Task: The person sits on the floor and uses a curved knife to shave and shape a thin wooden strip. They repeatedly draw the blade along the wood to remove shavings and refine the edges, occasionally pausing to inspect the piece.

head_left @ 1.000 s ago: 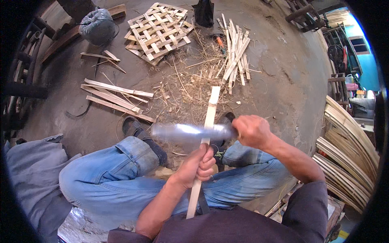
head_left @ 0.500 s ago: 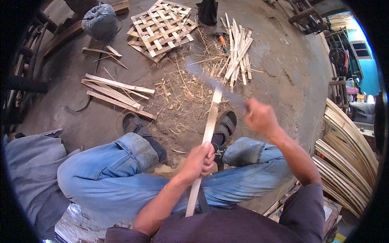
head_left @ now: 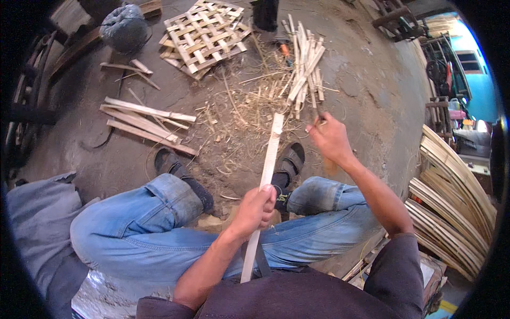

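Note:
My left hand [head_left: 254,211] is closed around a long pale bamboo strip [head_left: 270,157]. One end of the strip lies near my lap, and the other points away over the ground past my feet. My right hand [head_left: 331,140] is closed on a knife [head_left: 314,101], right of the strip's far end and apart from it. Little of the blade shows, as it is seen nearly edge-on. Pale shavings [head_left: 223,119] litter the ground around the strip's far end.
Woven bamboo lattice panels [head_left: 204,37] are stacked at the far middle, beside a pile of cut strips [head_left: 305,64]. More strips [head_left: 143,125] lie to the left. Long split bamboo [head_left: 451,186] is heaped at the right. A stuffed grey bag [head_left: 124,29] sits far left.
My right hand has shifted slightly up and left, and the knife has turned from lying across the strip to pointing away, clear of it. My left hand still grips the strip.

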`<state>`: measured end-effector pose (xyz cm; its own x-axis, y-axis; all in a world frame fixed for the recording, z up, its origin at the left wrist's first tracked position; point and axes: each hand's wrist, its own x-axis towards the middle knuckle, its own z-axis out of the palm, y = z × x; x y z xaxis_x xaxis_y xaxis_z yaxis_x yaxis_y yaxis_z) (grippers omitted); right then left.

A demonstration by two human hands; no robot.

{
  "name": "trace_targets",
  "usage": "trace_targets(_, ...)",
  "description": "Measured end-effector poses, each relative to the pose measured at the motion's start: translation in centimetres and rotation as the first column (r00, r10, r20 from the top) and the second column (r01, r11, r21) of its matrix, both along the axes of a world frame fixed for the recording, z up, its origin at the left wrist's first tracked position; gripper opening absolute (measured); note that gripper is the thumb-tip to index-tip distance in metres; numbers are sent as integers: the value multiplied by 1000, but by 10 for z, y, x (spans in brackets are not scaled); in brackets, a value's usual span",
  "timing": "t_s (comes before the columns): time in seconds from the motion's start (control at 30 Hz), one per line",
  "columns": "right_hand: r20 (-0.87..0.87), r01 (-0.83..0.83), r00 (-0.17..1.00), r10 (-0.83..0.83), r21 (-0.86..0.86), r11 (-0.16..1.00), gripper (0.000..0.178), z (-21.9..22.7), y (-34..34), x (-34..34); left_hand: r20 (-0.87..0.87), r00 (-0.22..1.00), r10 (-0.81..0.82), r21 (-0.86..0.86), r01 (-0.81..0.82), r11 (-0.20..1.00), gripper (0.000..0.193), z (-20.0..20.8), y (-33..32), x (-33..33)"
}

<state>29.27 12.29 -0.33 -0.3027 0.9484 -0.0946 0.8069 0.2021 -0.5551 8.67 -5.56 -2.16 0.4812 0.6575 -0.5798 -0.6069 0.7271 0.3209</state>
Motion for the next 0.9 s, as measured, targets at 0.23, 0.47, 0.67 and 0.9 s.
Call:
trace_targets(0.23,-479,177,636,-605,-673,718,21,-6,-7,-67,-135,990,41,105,-26,994,44,6,3,-2)
trace_targets(0.47,-531,288,697,-482,-408,866,20,9,44,-50,-72,995,-67,96,74,993,41,7,-11,-13)
trace_targets(0.67,168,-108,978,126,-110,988,40,32,8,-31,-121,991,52,153,-33,988,32,-1,-10,-14)
trace_targets(0.9,373,-449,776,509,-239,861,28,6,-68,-26,-334,942,13,48,4,999,27,-9,-16,-8)
